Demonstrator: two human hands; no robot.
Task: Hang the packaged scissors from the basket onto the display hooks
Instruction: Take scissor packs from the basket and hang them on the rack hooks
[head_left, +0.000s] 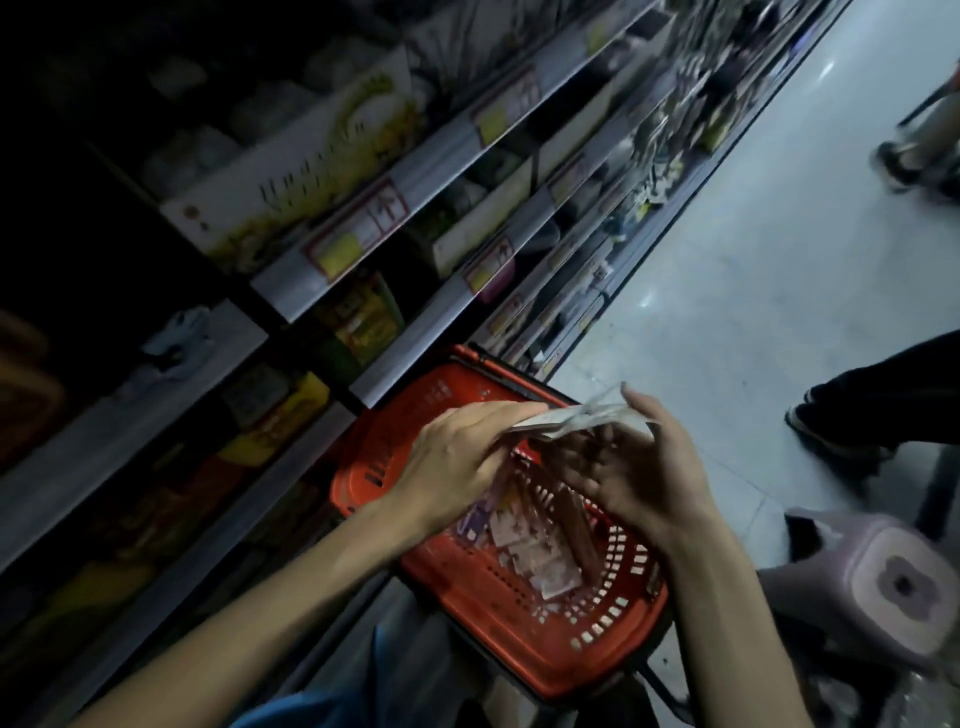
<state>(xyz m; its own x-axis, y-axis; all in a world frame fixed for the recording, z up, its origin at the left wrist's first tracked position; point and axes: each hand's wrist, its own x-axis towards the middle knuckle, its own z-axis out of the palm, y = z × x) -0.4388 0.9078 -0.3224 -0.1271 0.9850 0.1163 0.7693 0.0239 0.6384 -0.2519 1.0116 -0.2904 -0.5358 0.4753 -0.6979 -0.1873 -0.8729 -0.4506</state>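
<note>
Left hand (457, 457) pinches near end of pack (571, 415); right hand (639, 467) grips far end, fingers blurred. We hold pack just above basket (545, 670), clear of rim. Below: several packs (530, 551) lie on basket bottom. Beyond: shelves (311, 291) dark, blurred; we make out no hooks, nothing we can call hung. Our judgement: one pack lifted out, not yet hung; rest to fetch and hang.
</note>
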